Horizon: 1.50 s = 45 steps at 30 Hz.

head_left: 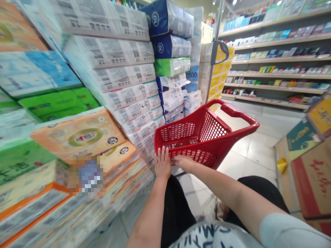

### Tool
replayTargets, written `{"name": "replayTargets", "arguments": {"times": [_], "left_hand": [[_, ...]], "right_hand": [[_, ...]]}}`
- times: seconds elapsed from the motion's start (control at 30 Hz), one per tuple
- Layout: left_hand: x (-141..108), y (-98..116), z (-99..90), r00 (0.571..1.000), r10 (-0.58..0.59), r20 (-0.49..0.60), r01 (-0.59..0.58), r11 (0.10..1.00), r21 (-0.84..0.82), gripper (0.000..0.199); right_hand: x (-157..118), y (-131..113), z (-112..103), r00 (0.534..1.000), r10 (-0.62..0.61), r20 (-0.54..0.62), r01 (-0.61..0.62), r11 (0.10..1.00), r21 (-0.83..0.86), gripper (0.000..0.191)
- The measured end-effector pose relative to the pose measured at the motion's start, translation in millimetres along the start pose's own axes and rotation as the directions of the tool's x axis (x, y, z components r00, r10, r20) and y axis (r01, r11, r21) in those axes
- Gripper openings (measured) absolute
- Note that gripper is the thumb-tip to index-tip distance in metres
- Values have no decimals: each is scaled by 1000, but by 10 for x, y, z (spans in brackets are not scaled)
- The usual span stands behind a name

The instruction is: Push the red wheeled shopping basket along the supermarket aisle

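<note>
A red shopping basket (217, 151) with perforated sides and a long pull handle stands in the aisle in front of me. No goods show in the part of its inside that I can see. My left hand (163, 165) rests on the basket's near left corner, fingers stretched out and pointing away from me. Just right of it, my right hand (184, 162) is against the near side of the basket below the rim. Its fingers reach left, partly bent, and their tips are hard to make out. Neither hand shows anything held in it.
Orange tissue packs (88, 134) are stacked close on the left, beside tall stacks of white wrapped packs (124, 51). Blue packs (172, 20) stand behind. Cardboard boxes (314, 179) line the right side. Shelves of goods (281, 60) run along the back, above a tiled floor (261, 155).
</note>
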<state>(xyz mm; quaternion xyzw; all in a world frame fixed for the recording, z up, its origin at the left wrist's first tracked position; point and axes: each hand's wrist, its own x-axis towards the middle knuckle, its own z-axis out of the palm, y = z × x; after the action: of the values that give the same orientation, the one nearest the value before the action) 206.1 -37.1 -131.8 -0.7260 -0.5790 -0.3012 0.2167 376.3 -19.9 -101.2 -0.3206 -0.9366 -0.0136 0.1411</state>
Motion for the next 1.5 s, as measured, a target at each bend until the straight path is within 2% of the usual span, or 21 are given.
{"name": "replayTargets", "arguments": {"times": [0.13,0.23,0.3,0.43,0.53,0.67,0.8,0.9,1.03,1.37,1.5], "left_hand": [[22,-10,-31,1000,-9,11,9,1000,12,57],[40,18,-63,999,-24,30,24,1000,2,55],[51,45,-73,999,-36,24,36,999,-7,55],[73,123,-64,1000,-26,13,26,1000,-15,54],[104,221,-67,999,-26,33,26,1000,-4,53],[171,386,-84,997,9,82,-11,1000,28,53],[229,553,-74,994,37,105,-41,998,38,53],[259,668,-73,991,48,126,-53,998,36,54],[302,803,-97,987,60,151,-65,997,28,54],[439,1151,-52,971,153,184,-156,988,-1,54],[489,1291,-36,969,173,177,-173,985,-15,55]], "right_hand": [[7,-24,19,999,43,-21,-44,998,-49,23],[-63,-2,45,995,76,68,-72,995,-70,22],[-151,40,54,987,85,136,-76,995,-67,20],[-390,168,31,987,141,82,-135,988,-70,23],[-570,272,0,980,167,112,-159,984,-75,20],[-736,385,-7,989,148,19,-146,985,-93,26],[-823,441,-41,991,132,11,-131,986,-100,26],[-879,468,-137,986,138,-89,-146,985,-91,31],[-973,528,-243,984,175,-19,-176,982,-72,31],[-1247,719,-362,962,177,-206,-200,975,-100,33],[-1334,757,-463,969,189,-156,-209,971,-119,31]]}}
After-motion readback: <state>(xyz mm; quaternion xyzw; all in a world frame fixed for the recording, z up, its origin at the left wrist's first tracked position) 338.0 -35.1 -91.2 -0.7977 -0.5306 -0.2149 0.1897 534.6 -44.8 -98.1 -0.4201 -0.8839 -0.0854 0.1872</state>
